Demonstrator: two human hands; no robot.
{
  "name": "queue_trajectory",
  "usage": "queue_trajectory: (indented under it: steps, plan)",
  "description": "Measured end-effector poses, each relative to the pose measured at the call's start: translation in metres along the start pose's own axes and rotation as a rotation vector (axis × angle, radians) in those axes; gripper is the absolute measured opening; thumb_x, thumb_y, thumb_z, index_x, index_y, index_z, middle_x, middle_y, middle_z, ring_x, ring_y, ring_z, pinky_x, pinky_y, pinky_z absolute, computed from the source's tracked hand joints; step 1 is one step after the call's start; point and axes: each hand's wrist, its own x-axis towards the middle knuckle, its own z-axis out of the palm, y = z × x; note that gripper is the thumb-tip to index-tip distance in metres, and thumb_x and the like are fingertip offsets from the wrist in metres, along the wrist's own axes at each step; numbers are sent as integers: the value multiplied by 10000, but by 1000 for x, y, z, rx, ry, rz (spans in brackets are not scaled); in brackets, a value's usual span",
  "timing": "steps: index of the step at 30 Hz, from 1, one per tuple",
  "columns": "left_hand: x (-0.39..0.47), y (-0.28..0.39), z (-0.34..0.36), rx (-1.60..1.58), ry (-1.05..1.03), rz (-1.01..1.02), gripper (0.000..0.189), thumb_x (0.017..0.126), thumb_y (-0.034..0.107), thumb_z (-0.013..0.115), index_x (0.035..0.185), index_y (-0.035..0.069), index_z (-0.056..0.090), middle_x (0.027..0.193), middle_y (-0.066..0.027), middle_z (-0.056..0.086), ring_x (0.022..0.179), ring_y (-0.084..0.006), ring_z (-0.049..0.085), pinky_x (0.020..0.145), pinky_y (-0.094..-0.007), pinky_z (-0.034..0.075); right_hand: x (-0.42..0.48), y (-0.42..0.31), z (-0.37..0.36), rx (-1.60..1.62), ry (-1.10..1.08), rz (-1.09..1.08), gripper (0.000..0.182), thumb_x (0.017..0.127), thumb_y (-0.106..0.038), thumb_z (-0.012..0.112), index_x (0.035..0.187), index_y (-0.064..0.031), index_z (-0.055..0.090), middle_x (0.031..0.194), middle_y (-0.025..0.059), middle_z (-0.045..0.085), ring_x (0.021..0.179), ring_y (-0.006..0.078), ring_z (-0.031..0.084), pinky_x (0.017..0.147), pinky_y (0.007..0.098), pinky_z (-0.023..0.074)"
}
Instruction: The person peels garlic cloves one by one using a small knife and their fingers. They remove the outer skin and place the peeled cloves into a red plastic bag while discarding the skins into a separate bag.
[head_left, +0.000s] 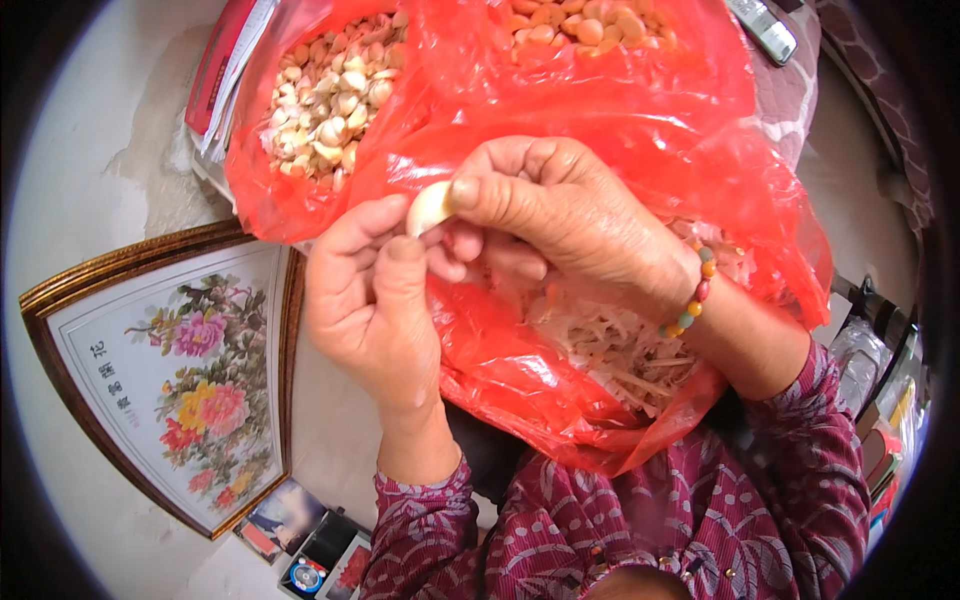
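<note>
A pale garlic clove (431, 209) is held up between my two hands. The fingertips and thumb of my left hand (382, 285) are at its lower left side, while my right hand (555, 202) pinches its upper right end between thumb and fingers. Behind and below my hands spreads a red plastic bag (510, 405) with papery garlic skins and dry stalks (615, 345) inside. At the upper left, a red bag holds many garlic cloves (330, 112). More cloves (592, 26), tinted orange, lie in red plastic at the top. A beaded bracelet (695, 307) circles my right wrist.
A framed flower picture (217, 405) leans at the left. Small boxes and a photo (281, 517) are below it. A phone-like device (765, 30) lies on patterned cloth (795, 97) at the upper right. Papers and a red folder (217, 75) stand beside the clove bag. Plastic-wrapped items (862, 360) are at the right.
</note>
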Motion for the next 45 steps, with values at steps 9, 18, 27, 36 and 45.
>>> queue_trajectory:
  steps: [9, 18, 27, 36, 45]
  plan:
    - [-7, 3, 2, 31, -46, 76, 183, 895, 42, 553, 1049, -42, 502, 840, -141, 602, 629, -152, 566, 593, -305, 537, 4, -42, -29, 614, -82, -209, 297, 970, -222, 460, 1130, 19, 528, 830, 12, 544, 445, -3, 346, 365, 157, 272]
    - [-3, 9, -4, 62, -1, 185, 164, 912, 52, 527, 1039, -47, 494, 819, -148, 593, 597, -153, 556, 556, -312, 537, 0, -24, -19, 427, -112, 73, 290, 955, -210, 489, 1125, 18, 543, 850, 52, 579, 467, 8, 358, 381, 153, 301]
    - [60, 20, -27, 319, 137, 184, 149, 913, 40, 511, 1022, -55, 550, 795, -111, 601, 589, -129, 549, 557, -266, 506, -1, -16, -10, 217, -114, 18, 225, 922, -136, 506, 1057, 35, 563, 934, 82, 622, 759, 87, 554, 620, 207, 438]
    - [146, -23, -69, 808, -238, -15, 100, 809, 12, 619, 904, -3, 645, 820, -46, 635, 690, -85, 588, 624, -232, 484, -2, -14, -4, 325, -181, -3, 502, 913, -342, 538, 1248, 14, 428, 992, 178, 608, 812, 222, 627, 701, 350, 537]
    - [127, -38, -69, 1149, -344, 167, 230, 714, 32, 636, 944, 24, 633, 866, -133, 600, 735, -245, 607, 662, -339, 487, 2, -19, -11, 351, -125, 128, 346, 909, -149, 476, 1209, 23, 455, 918, 105, 598, 685, 95, 524, 527, 193, 390]
